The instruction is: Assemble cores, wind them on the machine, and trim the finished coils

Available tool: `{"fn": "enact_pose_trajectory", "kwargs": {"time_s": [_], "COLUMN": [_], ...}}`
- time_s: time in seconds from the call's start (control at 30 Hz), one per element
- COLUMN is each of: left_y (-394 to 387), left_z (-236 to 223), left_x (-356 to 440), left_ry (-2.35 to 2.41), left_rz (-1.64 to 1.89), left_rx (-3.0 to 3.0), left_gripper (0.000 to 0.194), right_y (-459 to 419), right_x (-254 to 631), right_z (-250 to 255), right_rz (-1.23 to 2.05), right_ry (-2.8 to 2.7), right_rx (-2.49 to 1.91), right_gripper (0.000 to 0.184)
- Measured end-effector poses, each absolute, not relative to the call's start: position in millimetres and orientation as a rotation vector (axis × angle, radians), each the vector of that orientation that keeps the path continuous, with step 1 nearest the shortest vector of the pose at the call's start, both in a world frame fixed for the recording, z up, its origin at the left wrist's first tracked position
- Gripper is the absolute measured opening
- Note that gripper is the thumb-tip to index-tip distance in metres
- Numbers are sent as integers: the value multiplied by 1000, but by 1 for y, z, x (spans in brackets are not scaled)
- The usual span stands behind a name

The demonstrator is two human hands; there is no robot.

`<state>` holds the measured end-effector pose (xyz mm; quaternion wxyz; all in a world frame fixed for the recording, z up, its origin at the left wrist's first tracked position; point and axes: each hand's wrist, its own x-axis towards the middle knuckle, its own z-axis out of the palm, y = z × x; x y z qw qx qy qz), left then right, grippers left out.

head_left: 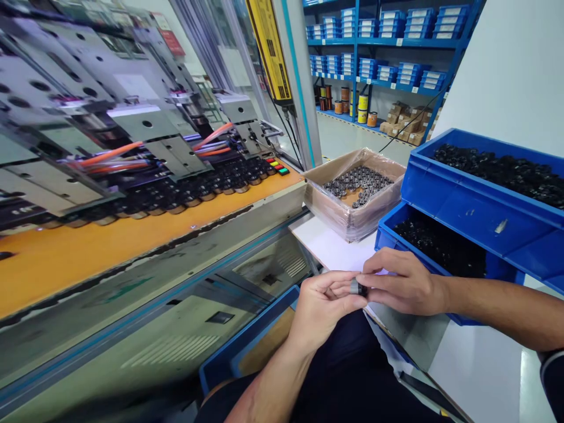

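Observation:
My left hand (321,305) and my right hand (403,282) meet in front of me, above my lap. Both pinch one small dark cylindrical part (356,287) between their fingertips. Just behind my right hand stands a blue bin (388,239) filled with small black parts. To its left is a cardboard box (352,217) lined with plastic, holding several small metal-and-black parts.
A second blue bin (480,205) of black parts is stacked above the first at the right. On the left runs a machine with an orange bed (88,247) and a row of dark parts. Another blue bin (247,346) sits below by my knee. Shelves (383,41) stand behind.

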<state>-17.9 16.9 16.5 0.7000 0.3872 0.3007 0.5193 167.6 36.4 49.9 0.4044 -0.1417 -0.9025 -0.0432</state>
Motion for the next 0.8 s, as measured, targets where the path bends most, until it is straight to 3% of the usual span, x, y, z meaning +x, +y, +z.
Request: {"fn": "enact_pose_trajectory", "kwargs": {"time_s": [0.27,0.43,0.57,0.73,0.8], "left_y": [4,11,13,8,6], "left_z": [2,7,17,13,9], "left_x": [7,-10,-24,-21,-22], "left_ry": [657,679,637,824,922], "left_rz": [1485,1692,1762,1798,1788], "left_rx": [865,1478,1968,1926,1803], "left_gripper": [30,39,30,21,18], "right_y": [33,28,20,37,59], "right_x": [166,164,161,180,203], "right_z": [47,50,50,64,70], "right_rz": [-424,-161,22,156,190], "right_ry": [-2218,-2170,-2200,-2351,-2398], "right_rx": [-362,-319,-345,-432,-714], "right_gripper": [26,25,21,18,19]}}
